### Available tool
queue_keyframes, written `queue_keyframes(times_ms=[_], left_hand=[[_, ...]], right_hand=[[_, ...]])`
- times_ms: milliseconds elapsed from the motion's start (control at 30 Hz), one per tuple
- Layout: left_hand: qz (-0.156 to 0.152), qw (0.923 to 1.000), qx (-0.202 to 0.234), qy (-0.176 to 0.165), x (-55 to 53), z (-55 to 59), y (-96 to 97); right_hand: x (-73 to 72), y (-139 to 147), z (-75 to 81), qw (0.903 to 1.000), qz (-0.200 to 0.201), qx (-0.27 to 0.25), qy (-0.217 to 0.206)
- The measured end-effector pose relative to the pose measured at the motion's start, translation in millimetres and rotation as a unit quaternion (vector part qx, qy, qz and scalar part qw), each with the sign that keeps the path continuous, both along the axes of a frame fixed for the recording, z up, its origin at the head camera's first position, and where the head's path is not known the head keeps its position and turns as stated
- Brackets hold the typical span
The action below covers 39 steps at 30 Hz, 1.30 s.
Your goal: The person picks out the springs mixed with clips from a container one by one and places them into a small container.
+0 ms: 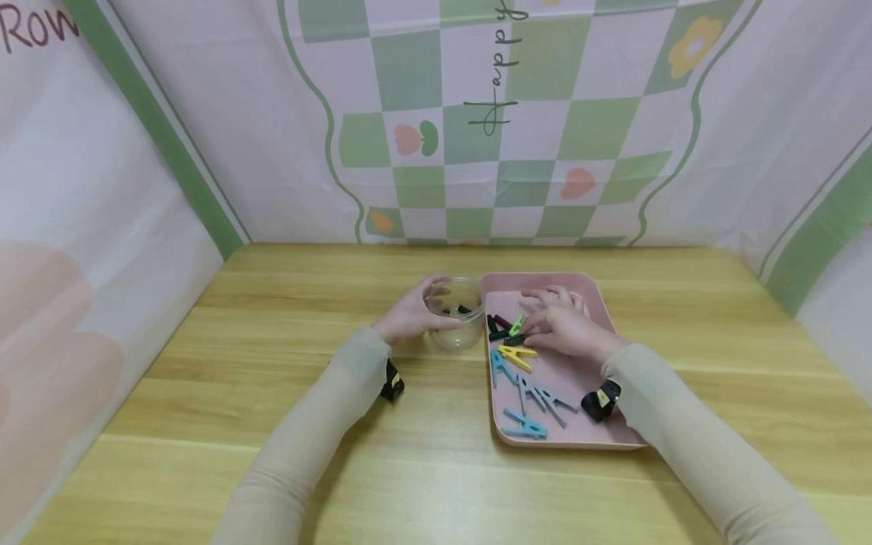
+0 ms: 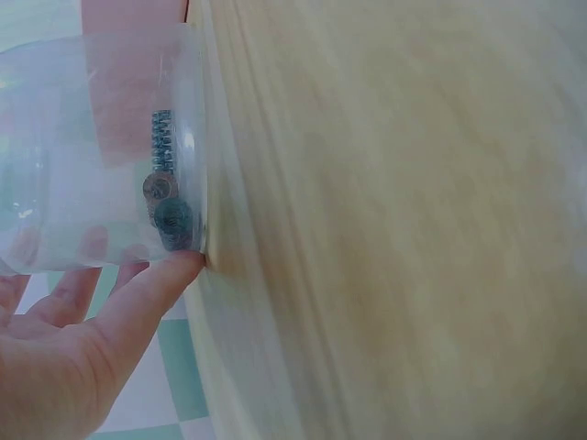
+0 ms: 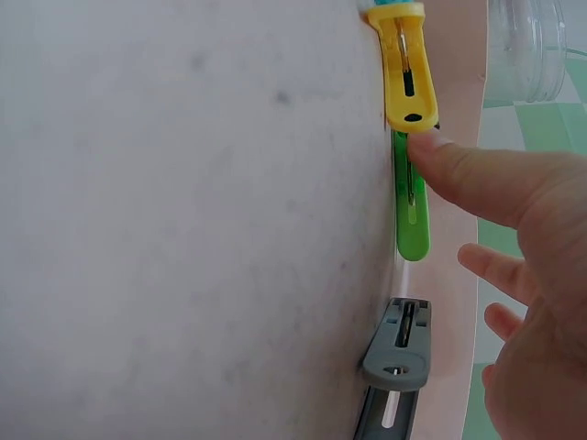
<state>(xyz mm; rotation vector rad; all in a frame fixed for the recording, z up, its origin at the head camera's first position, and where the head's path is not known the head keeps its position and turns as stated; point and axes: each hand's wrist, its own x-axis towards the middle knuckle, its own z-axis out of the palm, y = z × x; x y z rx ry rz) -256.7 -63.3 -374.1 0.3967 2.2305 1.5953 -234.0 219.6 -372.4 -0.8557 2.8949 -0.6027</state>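
In the head view my left hand (image 1: 415,312) holds a clear plastic jar (image 1: 458,337) from its left side, fingers round the back and thumb across the front. Small dark ribbed cylinders (image 2: 163,142) lie at the bottom of the jar. My right hand (image 1: 562,325) is over a pink tray (image 1: 602,303), fingers spread, thumb and forefinger close to a light green clothespin (image 1: 516,325) and dark cylinders (image 1: 500,334). From the right wrist, the thumb overlaps the green clothespin (image 3: 413,220) just beside a yellow clothespin (image 3: 405,73); the forefinger is partly hidden.
Blue clothespins (image 1: 524,424) and grey-blue ones (image 1: 541,397) lie in the near left part of the tray. The tray's left wall stands right beside the jar. Behind the wooden table (image 1: 306,295) hangs a checked cloth (image 1: 470,182).
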Motion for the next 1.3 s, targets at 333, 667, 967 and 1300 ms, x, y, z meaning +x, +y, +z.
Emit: queue_keyframes(times_ms=[333, 667, 967, 1300], left_hand=[[0.002, 1.0, 0.003, -0.001, 0.4, 0.2, 0.8], [0.005, 1.0, 0.004, -0.003, 2.5, 2.7, 1.1], [0.004, 1.0, 0.006, -0.005, 0.7, 0.8, 0.9], [0.002, 0.9999, 0.008, -0.01, -0.9, -0.6, 0.9]], right_hand=[[-1.8, 1.5, -1.4, 1.0, 0.002, -0.003, 0.0], [-0.9, 0.5, -1.1, 0.9999, -0.01, -0.001, -0.005], [-3.0, 1.2, -1.4, 0.9994, -0.022, -0.026, 0.006], [-2.7, 0.3, 0.9, 0.9978, -0.026, -0.061, 0.002]])
